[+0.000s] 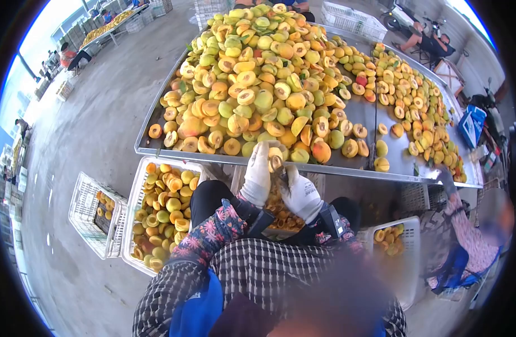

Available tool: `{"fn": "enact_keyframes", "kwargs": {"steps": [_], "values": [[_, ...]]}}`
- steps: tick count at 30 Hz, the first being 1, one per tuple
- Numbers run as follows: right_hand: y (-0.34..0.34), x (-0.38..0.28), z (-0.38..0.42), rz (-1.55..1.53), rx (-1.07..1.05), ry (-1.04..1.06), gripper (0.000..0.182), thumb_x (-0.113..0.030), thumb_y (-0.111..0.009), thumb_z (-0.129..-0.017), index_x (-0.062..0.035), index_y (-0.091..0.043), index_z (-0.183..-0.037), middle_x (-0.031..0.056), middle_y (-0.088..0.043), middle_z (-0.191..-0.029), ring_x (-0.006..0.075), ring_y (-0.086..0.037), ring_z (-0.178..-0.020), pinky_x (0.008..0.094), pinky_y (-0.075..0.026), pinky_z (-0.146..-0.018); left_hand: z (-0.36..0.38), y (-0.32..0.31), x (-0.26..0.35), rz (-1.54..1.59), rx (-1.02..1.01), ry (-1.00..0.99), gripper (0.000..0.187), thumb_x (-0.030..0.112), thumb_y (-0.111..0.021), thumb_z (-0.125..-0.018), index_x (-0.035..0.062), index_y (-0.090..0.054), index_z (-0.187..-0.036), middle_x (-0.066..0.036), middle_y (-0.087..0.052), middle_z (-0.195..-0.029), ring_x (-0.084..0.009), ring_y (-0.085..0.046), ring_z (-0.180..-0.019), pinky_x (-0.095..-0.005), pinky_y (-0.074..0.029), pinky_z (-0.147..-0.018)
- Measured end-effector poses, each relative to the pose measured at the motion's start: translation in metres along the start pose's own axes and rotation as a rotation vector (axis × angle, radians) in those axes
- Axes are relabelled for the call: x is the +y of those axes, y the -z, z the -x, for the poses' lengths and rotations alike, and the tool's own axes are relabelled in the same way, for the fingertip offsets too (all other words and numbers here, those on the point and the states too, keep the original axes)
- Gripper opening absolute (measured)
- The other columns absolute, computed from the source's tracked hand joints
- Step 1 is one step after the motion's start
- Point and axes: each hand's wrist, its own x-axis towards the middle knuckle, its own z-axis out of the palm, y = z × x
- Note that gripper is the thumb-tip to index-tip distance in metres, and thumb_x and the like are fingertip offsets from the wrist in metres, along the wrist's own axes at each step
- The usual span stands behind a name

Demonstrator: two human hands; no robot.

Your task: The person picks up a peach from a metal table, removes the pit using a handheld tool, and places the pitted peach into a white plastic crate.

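My left hand (pixel 258 175), in a white glove, pinches a halved yellow peach (pixel 275 159) just in front of the metal table's near edge. My right hand (pixel 301 194), gloved in white too, is close below the peach with its fingers curled in. Something small and dark shows at its fingertips, but I cannot make out what it is. Beyond both hands rises a large heap of cut yellow peaches (pixel 252 84), several showing brown pit hollows. Between my knees, partly hidden by the hands, sits a crate holding peach pieces (pixel 283 216).
A white crate (pixel 135 194) of peach halves stands left of my legs, beside another crate (pixel 81 208) with a few pieces. At right is a white crate (pixel 412 247). A co-worker (pixel 471 230) sits at the right of the metal table (pixel 235 159). A blue package (pixel 472 126) lies beyond.
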Motion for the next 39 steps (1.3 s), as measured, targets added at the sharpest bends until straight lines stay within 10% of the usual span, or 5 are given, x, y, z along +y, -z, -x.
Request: {"fn": "enact_keyframes", "kwargs": {"steps": [21, 26, 31, 33, 39], "values": [[-0.008, 0.011, 0.009, -0.112, -0.176, -0.032, 0.039, -0.013, -0.053, -0.092, 0.0037, -0.041, -0.124, 0.0275, -0.062, -0.085, 0.0451, -0.061, -0.083, 0.045, -0.049, -0.069, -0.014, 0.036, -0.009, -0.142, -0.075, 0.378, 0.04, 0.036, -0.04, -0.103, 0.0016, -0.061, -0.103, -0.004, -0.063, -0.083, -0.0126, -0.06, -0.073, -0.024, -0.048, -0.064], [-0.033, 0.019, 0.01, -0.534, -0.04, -0.034, 0.026, -0.014, -0.05, -0.097, 0.0016, -0.048, -0.117, 0.0164, -0.062, -0.101, 0.0261, -0.06, -0.092, 0.0361, -0.047, -0.08, -0.006, 0.011, -0.034, -0.338, 0.071, -0.616, 0.034, 0.034, -0.048, -0.101, 0.0016, -0.06, -0.103, -0.004, -0.063, -0.083, -0.0128, -0.058, -0.072, -0.0255, -0.048, -0.065], [-0.022, 0.027, 0.019, -0.826, -0.229, -0.159, 0.034, -0.019, -0.051, -0.098, 0.0014, -0.047, -0.126, 0.0111, -0.059, -0.107, 0.0152, -0.055, -0.096, 0.0315, -0.046, -0.084, -0.003, 0.019, -0.004, -0.117, -0.03, 0.064, 0.052, 0.045, -0.042, -0.101, -0.0004, -0.062, -0.085, -0.011, -0.065, -0.078, -0.0171, -0.062, -0.069, -0.028, -0.05, -0.067], [0.017, 0.005, 0.011, -0.35, -0.468, -0.235, 0.042, -0.025, -0.05, -0.099, 0.0019, -0.044, -0.13, 0.0133, -0.062, -0.103, 0.0163, -0.057, -0.09, 0.0332, -0.048, -0.08, -0.005, 0.024, -0.003, -0.146, -0.133, 0.267, 0.061, 0.052, -0.038, -0.1, -0.0011, -0.062, -0.083, -0.011, -0.065, -0.077, -0.0177, -0.062, -0.07, -0.0278, -0.05, -0.068], [-0.002, 0.012, 0.024, -0.091, -0.235, -0.191, 0.035, -0.028, -0.052, -0.097, 0.0004, -0.051, -0.117, 0.0197, -0.061, -0.087, 0.0285, -0.06, -0.081, 0.0374, -0.048, -0.074, -0.016, 0.024, 0.002, -0.203, -0.197, 0.307, 0.07, 0.056, -0.028, -0.1, -0.0013, -0.062, -0.078, -0.013, -0.066, -0.081, -0.0191, -0.061, -0.074, -0.0286, -0.049, -0.072]]}}
